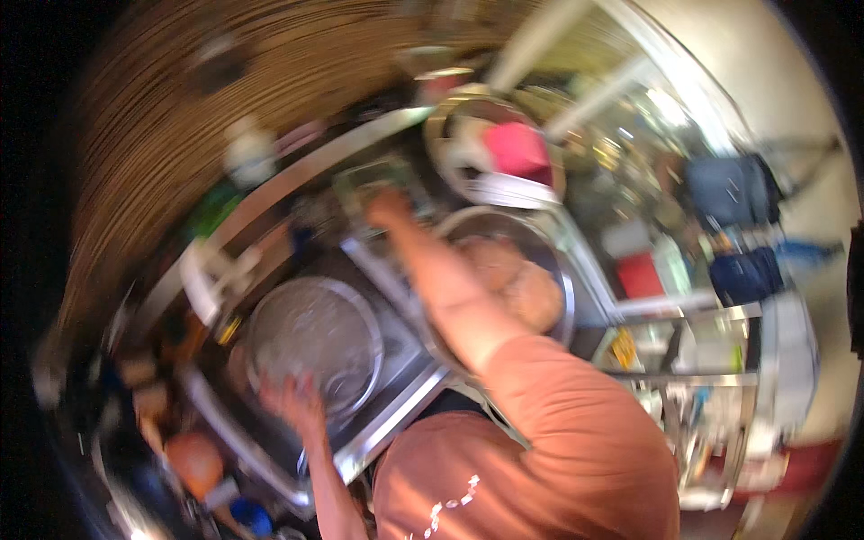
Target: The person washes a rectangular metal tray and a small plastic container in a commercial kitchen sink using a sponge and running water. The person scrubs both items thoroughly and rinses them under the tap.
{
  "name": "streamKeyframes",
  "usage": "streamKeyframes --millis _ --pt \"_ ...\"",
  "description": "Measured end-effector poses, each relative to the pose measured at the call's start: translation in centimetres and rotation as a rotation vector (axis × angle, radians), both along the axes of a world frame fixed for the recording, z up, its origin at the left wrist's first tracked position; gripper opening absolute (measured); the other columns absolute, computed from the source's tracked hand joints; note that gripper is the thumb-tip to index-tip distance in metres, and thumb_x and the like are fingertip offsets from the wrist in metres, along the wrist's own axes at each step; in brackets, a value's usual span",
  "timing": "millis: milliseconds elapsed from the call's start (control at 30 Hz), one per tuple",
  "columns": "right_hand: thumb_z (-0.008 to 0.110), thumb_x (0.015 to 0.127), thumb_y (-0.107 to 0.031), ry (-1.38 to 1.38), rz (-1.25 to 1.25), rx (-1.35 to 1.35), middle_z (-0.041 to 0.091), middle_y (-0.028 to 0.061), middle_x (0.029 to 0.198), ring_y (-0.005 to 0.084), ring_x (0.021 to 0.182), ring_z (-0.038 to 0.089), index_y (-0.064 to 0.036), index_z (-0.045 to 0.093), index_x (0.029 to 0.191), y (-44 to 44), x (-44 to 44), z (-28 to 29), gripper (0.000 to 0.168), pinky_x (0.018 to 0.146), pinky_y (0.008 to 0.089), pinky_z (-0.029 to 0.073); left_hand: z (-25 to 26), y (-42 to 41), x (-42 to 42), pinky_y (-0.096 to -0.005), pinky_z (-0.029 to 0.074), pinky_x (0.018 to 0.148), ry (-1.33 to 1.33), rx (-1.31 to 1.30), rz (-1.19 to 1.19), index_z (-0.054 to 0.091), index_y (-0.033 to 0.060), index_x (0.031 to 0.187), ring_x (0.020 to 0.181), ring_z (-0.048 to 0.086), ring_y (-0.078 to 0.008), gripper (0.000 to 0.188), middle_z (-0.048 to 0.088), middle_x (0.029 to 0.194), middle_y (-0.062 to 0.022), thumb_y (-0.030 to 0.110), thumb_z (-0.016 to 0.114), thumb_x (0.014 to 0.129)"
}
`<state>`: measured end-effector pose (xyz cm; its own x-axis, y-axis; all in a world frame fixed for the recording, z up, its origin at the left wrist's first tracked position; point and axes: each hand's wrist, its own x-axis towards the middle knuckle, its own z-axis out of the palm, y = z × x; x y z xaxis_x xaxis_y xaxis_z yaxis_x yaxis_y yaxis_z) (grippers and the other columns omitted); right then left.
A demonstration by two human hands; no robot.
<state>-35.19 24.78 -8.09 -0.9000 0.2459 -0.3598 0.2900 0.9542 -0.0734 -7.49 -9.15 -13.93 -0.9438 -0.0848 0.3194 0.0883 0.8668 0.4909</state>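
Observation:
My left hand (293, 403) lies at the near rim of a round greyish metal pan or plate (314, 341). Its fingers look spread and hold nothing that I can see. Stretched far forward, my right hand (389, 206) is at a rectangular, glassy-looking container (352, 189). Blur hides its fingers and whether anything is in them. Beneath my right forearm stands a large metal bowl (569, 297) with big brownish lumps, perhaps dough (533, 297), partly covered by the arm.
Beyond the bowl, a round vessel (439, 145) holds a bright pink item (518, 154) and white cloth or paper. A metal-framed glass case (587, 250) stands at right. A metal counter edge (398, 422) runs close to my body. An orange round object (194, 462) sits at lower left.

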Motion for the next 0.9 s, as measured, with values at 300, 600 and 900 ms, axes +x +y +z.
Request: streamKeyframes --millis 300,600,900 --pt "0.063 0.086 -0.020 0.020 0.188 0.080 0.041 0.0216 0.149 0.0330 0.124 0.055 0.001 0.035 0.148 4.2 -2.7 -9.9 0.071 0.104 0.0478 0.042 1.7 2.3 0.0 -0.0449 0.042 0.070 -0.387 0.169 -0.211 0.052 -0.0039 0.079 0.071 0.049 -0.0371 0.034 0.047 0.075 -0.0181 0.023 0.064 0.095" --pt "0.070 0.076 -0.011 -0.058 0.015 -0.357 0.046 0.0286 0.141 0.0386 0.120 0.057 0.010 0.036 0.141 6.9 -3.4 -6.9 0.076 0.100 0.0440 0.049 0.4 3.9 -3.2 -0.0343 0.042 0.091 -0.847 1.270 0.334 0.057 -0.0026 0.116 0.101 0.053 -0.0178 0.043 0.058 0.106 -0.0082 0.031 0.071 0.092" --pt "0.068 0.079 -0.014 0.202 0.134 -0.099 0.053 0.0258 0.134 0.0354 0.127 0.053 0.004 0.048 0.133 5.6 -4.0 -10.5 0.060 0.098 0.0429 0.049 -1.7 1.6 -5.1 -0.0412 0.042 0.104 -0.999 2.025 0.219 0.058 -0.0019 0.122 0.113 0.056 -0.0247 0.039 0.062 0.120 -0.0111 0.018 0.069 0.090"
